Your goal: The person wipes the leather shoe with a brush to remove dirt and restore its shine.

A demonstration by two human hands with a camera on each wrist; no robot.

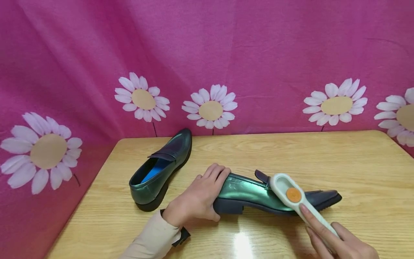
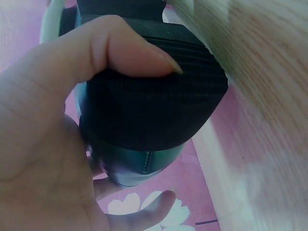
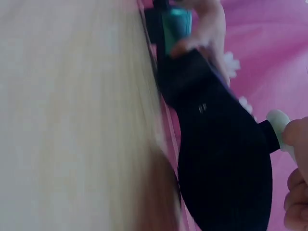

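A dark green loafer point(image 1: 245, 190) points to the right over the table, its purplish tongue flap standing up. My left hand point(image 1: 202, 194) grips it at the back; in the left wrist view the thumb point(image 2: 125, 50) lies across the black heel point(image 2: 144, 110), with the other fingers around the far side. In my right hand point(image 1: 343, 241) is a white-handled shoe brush point(image 1: 318, 217) with an orange button, its index finger extended along the handle. The brush head overlaps the loafer's front part. Seen from the right wrist, dark bristles point(image 3: 269, 136) meet the shoe's side beside the black sole point(image 3: 221, 163).
A matching loafer point(image 1: 150, 187) stands upright at the back left, blue lining showing, its toe toward the rear edge. Under everything is a light wooden table point(image 1: 365, 169). Pink cloth point(image 1: 258, 54) with large daisies hangs behind and on the left.
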